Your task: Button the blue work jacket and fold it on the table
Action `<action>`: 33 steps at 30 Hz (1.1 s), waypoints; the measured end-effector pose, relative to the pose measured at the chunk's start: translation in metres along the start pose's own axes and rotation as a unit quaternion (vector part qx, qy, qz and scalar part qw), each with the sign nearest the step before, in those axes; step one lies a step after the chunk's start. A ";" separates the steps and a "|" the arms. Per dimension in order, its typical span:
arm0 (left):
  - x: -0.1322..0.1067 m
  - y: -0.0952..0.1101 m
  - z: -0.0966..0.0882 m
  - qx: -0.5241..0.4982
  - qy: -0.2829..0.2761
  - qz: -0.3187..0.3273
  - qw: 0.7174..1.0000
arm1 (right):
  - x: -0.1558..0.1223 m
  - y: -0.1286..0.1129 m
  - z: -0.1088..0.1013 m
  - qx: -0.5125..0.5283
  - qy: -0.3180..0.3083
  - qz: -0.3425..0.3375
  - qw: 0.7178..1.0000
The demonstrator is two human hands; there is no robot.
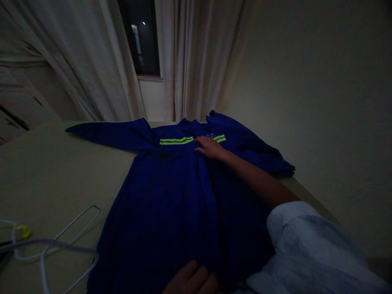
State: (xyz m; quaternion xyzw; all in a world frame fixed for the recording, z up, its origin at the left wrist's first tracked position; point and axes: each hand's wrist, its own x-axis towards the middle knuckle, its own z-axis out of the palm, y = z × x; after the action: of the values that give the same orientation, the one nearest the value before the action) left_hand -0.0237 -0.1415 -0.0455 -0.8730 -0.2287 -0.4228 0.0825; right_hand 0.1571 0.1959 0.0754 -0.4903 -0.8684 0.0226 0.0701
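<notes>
A dark blue work jacket (159, 196) with yellow-green reflective bands across the chest lies spread out, front side up. Its collar is at the far end, and one sleeve stretches out to the left. My right hand (210, 147) reaches across and rests on the chest beside the front opening, thumb and fingers apart, partly covering the reflective band. At the bottom edge of the view, my left hand (192, 279) has its fingers curled onto the lower front of the jacket near the opening. Its fingertips and the fabric under them are partly hidden.
The jacket lies on a pale bed-like surface (61, 171). White cables (70, 228) with a yellow piece (23, 232) are at the lower left, beside a dark object's edge. Curtains (196, 57) and a dark window (141, 41) stand behind; a wall (321, 102) borders the right.
</notes>
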 end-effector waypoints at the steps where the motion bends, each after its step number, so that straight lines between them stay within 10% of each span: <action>1: 0.001 -0.001 -0.005 -0.001 -0.002 -0.009 1.000 | -0.026 -0.011 -0.004 0.028 -0.006 -0.015 0.999; 8: 0.007 -0.006 -0.055 -0.037 -0.059 -0.045 0.997 | -0.227 -0.104 -0.023 0.234 -0.056 0.016 0.971; 13: 0.000 -0.007 -0.072 -0.056 -0.107 -0.061 0.991 | -0.307 -0.153 0.008 0.324 -0.044 -0.002 0.945; 21: -0.002 -0.010 -0.073 -0.081 -0.087 -0.075 0.990 | -0.323 -0.168 0.032 0.419 0.070 0.044 0.904; 33: 0.009 -0.015 -0.072 -0.123 -0.096 -0.126 0.980 | -0.319 -0.170 0.036 0.468 0.059 0.066 0.879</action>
State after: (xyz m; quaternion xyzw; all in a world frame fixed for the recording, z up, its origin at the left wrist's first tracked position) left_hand -0.0765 -0.1494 0.0060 -0.8772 -0.2900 -0.3689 -0.1019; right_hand 0.1703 -0.1641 0.0263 -0.4572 -0.7165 0.4019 0.3408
